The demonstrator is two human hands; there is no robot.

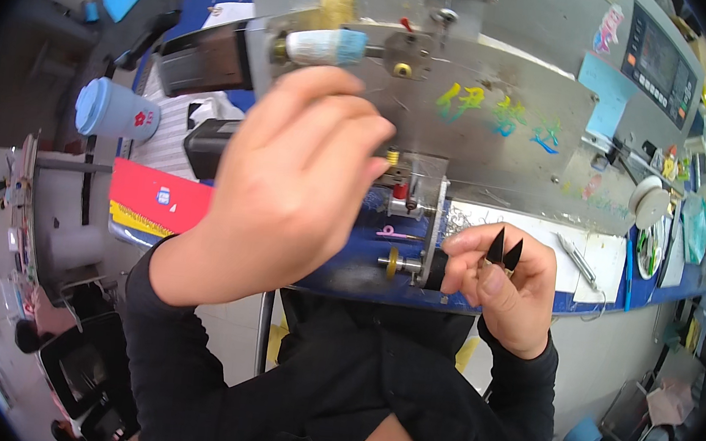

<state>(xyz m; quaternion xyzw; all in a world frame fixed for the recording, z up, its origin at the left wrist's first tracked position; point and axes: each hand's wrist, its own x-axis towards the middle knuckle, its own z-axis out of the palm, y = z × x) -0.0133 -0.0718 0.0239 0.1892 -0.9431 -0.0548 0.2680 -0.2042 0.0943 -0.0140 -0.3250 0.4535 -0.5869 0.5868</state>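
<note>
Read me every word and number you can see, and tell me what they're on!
I won't copy words out, but here's where writing shows:
Grey metal panel: three big painted characters, yellow-green to blue.
Same panel, lower right: fainter coloured marks, too blurred to read.
Control box: screen and button markings, too small.
Blue cup: a small mark beside a red flower, too small.
Red sheet: a little sticker, too small.

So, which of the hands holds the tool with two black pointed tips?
The right hand: the tool's black pointed tips jut from its grip. The left hand, near the white-and-blue wrapped cylinder, shows none.
</note>
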